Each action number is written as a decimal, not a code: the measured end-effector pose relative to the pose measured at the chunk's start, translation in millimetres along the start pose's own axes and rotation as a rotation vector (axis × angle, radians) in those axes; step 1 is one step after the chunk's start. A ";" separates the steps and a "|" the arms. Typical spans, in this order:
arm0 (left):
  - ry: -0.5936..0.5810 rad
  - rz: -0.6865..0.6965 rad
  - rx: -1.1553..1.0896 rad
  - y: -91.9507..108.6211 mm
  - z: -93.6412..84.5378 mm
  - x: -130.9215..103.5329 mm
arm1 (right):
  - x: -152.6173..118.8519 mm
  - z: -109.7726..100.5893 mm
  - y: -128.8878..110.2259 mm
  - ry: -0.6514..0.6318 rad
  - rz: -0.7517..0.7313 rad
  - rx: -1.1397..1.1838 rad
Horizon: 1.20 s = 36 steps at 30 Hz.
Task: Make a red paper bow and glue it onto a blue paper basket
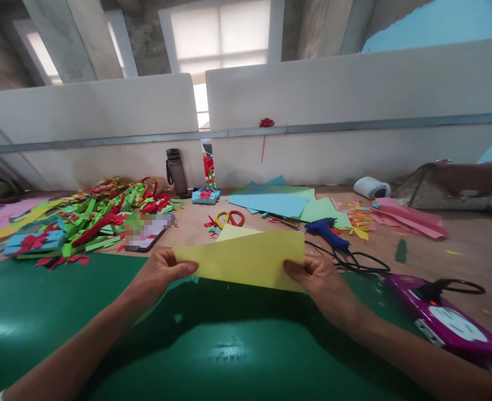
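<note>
A yellow sheet of paper [241, 257] is stretched between both hands, raised over the green mat [224, 345]. My left hand [162, 274] pinches its left end, thumb on the near face. At the right end, my right hand [318, 278] grips the sheet the same way, fingers behind it. A paler yellow piece of paper [234, 231] shows just behind the held sheet. Beyond that lie scissors [229, 218] with a yellow and a red handle loop. A blue glue gun [328, 233] rests to the right, its black cord trailing toward the mat.
Cut green and red paper strips [99, 214] pile up on the left near a phone [151, 233]. A dark bottle [176, 174] stands by the white partition. Blue and green sheets [274, 199] lie at the back. A purple power strip [446, 317] sits at right, before a handbag [458, 186].
</note>
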State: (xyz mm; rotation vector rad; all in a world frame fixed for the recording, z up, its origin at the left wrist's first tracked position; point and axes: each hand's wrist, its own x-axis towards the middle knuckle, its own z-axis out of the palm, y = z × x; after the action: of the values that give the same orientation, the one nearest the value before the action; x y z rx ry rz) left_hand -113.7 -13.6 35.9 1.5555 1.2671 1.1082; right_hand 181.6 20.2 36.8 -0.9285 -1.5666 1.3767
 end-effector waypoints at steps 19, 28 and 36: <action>0.157 1.062 1.124 27.2 84.1 -25.9 | -21.8 9.7 -2.2 -0.073 -1.122 -1.117; -0.668 0.612 0.886 24.9 66.5 -37.9 | 13.7 -37.4 -7.7 0.521 -0.434 -0.530; -0.526 0.278 1.126 -21.4 17.7 18.2 | 11.8 -24.8 -22.3 0.658 -0.255 -0.415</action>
State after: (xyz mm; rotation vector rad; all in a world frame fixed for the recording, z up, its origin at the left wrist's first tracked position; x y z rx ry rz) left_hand -100.4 6.4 13.1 2.6656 1.3668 -0.0270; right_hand 199.9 37.5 61.6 -1.2215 -1.3955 0.4852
